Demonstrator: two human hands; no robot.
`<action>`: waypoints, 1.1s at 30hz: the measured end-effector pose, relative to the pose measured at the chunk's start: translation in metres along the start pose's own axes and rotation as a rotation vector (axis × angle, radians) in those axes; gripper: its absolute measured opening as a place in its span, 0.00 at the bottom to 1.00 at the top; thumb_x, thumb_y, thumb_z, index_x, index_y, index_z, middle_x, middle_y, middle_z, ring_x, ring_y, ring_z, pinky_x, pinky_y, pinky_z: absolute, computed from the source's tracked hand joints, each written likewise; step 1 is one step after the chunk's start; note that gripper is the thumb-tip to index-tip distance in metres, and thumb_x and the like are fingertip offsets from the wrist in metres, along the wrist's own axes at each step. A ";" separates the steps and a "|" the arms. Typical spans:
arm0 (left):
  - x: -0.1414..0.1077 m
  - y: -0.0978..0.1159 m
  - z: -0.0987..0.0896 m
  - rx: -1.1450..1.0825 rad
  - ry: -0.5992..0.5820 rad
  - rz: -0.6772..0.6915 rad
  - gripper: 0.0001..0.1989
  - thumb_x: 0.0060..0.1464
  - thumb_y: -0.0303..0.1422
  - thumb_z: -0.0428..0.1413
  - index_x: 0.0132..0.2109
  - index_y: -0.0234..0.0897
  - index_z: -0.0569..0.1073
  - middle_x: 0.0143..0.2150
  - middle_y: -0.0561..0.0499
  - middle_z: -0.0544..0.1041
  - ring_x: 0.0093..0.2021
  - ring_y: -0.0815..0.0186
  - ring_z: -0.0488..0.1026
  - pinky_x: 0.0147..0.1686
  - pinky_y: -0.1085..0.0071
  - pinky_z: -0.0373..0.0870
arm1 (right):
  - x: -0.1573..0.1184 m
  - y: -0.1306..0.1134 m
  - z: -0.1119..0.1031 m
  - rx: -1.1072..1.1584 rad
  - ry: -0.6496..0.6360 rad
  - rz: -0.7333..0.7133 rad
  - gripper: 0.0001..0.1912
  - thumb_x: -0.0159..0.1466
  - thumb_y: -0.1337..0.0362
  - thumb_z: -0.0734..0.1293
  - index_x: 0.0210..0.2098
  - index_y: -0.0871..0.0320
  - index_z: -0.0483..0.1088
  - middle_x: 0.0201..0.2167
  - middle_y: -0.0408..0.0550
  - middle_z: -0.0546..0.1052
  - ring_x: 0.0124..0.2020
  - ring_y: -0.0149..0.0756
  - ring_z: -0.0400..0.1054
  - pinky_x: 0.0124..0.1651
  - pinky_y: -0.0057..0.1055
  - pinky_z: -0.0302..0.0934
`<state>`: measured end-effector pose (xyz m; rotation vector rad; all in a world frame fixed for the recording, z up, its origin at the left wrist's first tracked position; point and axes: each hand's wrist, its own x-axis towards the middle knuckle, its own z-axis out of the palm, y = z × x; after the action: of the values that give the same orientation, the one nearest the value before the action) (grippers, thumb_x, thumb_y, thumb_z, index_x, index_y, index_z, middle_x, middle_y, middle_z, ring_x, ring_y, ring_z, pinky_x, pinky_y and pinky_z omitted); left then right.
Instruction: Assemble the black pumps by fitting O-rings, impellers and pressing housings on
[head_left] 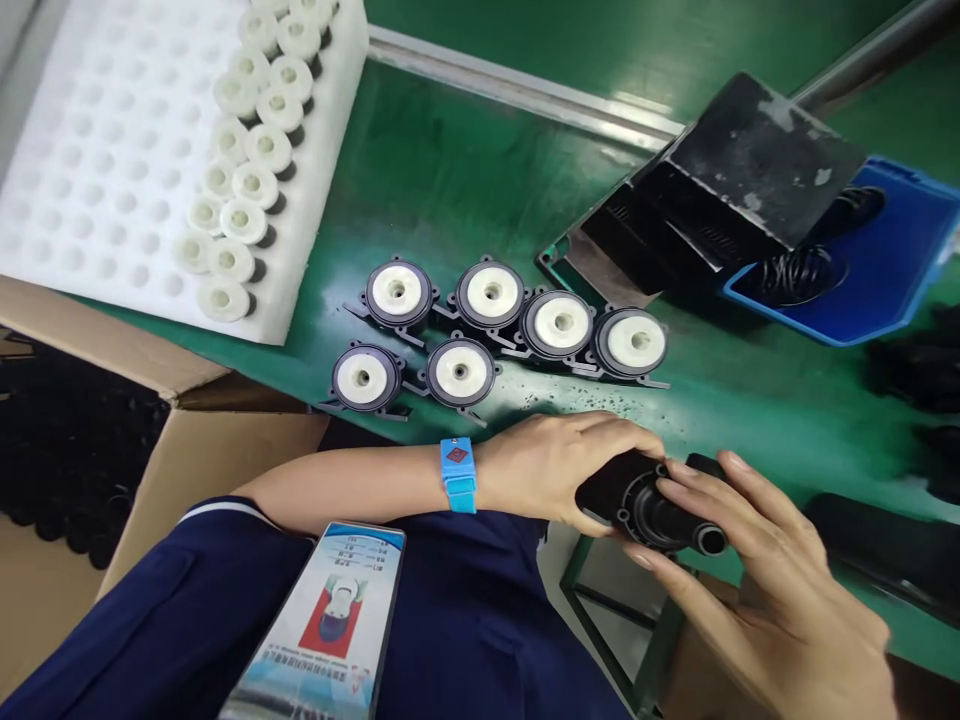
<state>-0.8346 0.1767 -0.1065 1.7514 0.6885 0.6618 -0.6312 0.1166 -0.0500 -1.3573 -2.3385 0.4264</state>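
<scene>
A badge [337, 612] sits nearest; left hand [559, 462] and right hand [784, 580], half-curled, grip one black housing [651, 510].

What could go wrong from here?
The black part between the left hand and right hand is by the near edge of the table, so a slip could send it falling. The left hand might also nudge the closely set white-centred units just beyond it. What look like droplets on the table could wet parts set there.
</scene>
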 end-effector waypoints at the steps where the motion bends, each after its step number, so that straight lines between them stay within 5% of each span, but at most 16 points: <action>1: 0.000 0.001 -0.001 0.003 -0.010 -0.014 0.24 0.49 0.33 0.63 0.54 0.37 0.69 0.53 0.44 0.76 0.57 0.55 0.73 0.56 0.61 0.71 | 0.000 0.001 0.000 0.003 -0.003 -0.004 0.20 0.66 0.61 0.69 0.55 0.61 0.70 0.53 0.50 0.74 0.66 0.41 0.61 0.71 0.35 0.58; 33: -0.001 0.003 0.007 0.021 0.071 -0.056 0.29 0.44 0.35 0.70 0.51 0.38 0.68 0.51 0.44 0.76 0.53 0.54 0.74 0.53 0.61 0.72 | -0.003 -0.004 0.018 -0.027 0.148 0.039 0.25 0.64 0.61 0.71 0.60 0.56 0.67 0.52 0.49 0.75 0.65 0.44 0.63 0.67 0.43 0.63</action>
<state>-0.8297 0.1711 -0.1049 1.7287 0.7928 0.6834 -0.6414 0.1115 -0.0646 -1.3990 -2.2081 0.2963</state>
